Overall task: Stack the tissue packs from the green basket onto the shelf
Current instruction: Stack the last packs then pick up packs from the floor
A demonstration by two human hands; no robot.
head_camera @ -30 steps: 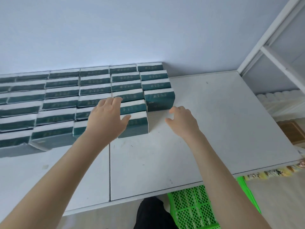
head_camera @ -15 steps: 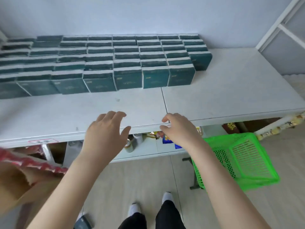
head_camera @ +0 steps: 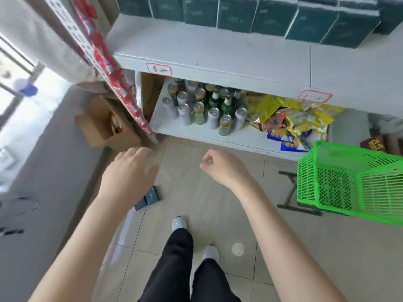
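Both hands are out over the tiled floor (head_camera: 213, 205), in front of the shelf unit, and neither holds anything. The left hand (head_camera: 128, 173) is spread, palm down, fingers loosely extended and slightly blurred. The right hand (head_camera: 224, 168) is loosely curled, thumb and forefinger nearly meeting, with nothing between them.

The tissue packs (head_camera: 272, 17) stand in a close row along the back of the upper shelf (head_camera: 218, 55), dark green faces outward. The green basket (head_camera: 353, 184) sits to the right, raised on a dark metal stand (head_camera: 292, 192); no packs are visible in the part of its interior that shows. Two dark green packs (head_camera: 148, 198) lie on the floor just below the left wrist.

The lower shelf (head_camera: 239, 136) carries drink cans and bottles (head_camera: 205, 105) and snack bags (head_camera: 292, 118). An open cardboard box (head_camera: 100, 123) stands at left.
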